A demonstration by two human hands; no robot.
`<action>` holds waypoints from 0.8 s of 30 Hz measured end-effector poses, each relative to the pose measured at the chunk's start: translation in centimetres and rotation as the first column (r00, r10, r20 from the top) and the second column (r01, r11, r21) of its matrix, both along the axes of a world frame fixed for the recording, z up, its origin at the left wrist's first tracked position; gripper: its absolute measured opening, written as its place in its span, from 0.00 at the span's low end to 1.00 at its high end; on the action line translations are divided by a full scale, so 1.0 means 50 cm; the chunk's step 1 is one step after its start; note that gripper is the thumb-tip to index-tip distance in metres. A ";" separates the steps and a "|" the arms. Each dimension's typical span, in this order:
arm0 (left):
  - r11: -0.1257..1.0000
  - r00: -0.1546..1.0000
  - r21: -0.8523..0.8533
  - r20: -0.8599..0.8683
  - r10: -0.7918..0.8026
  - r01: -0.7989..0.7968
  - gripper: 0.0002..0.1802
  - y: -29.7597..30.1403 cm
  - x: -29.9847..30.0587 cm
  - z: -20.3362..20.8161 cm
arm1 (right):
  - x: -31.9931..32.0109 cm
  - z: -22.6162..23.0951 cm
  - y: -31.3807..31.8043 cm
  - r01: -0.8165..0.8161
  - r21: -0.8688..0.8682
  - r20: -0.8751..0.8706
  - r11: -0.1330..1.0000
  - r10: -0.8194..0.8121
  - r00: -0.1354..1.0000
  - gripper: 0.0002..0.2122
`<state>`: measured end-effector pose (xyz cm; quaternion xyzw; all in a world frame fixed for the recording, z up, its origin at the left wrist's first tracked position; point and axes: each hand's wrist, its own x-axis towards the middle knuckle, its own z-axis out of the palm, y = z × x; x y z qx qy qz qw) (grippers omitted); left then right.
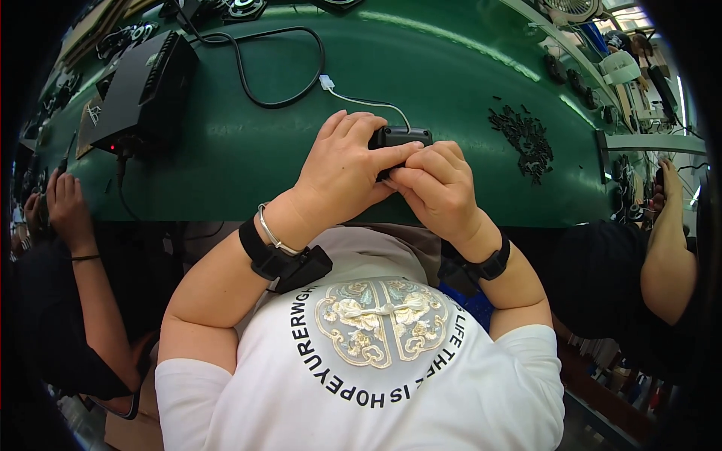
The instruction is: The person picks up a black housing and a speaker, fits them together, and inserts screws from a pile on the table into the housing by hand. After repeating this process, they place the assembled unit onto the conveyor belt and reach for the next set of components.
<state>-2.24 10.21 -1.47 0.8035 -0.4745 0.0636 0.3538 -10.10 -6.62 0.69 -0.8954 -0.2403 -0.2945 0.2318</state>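
Observation:
Near the front edge of the green table, my left hand (338, 167) is wrapped around a small black plastic case (404, 136), its index finger and thumb lying along the near side. A thin pale cable (376, 103) runs from the far end of the case to a white plug connector (326, 83). My right hand (442, 180) is pressed against the case's near right side, thumb and fingertips pinched together. Whatever sits between those fingertips is too small and covered to make out. Much of the case is hidden under both hands.
A black cable (282, 101) loops across the table from the connector. At left stands a black box (144, 94) with a red light. Small black pieces (526, 143) lie piled at right. Co-workers' arms (75, 218) show at both sides, beside a metal rail (654, 143) on the right.

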 end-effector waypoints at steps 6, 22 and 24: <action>1.000 1.000 0.011 -0.014 -0.008 0.008 0.30 0.002 0.003 0.004 | -0.007 -0.001 -0.002 -0.002 -0.081 0.003 0.997 0.002 1.000 0.09; 0.976 0.986 0.141 -0.051 -0.160 0.166 0.33 0.002 0.028 0.043 | -0.134 -0.010 -0.200 0.404 0.071 -0.017 0.912 -0.404 0.915 0.07; 0.974 0.979 0.117 -0.086 -0.186 0.195 0.33 0.004 0.036 0.047 | -0.162 -0.014 -0.204 0.433 0.104 0.003 0.895 -0.436 0.900 0.07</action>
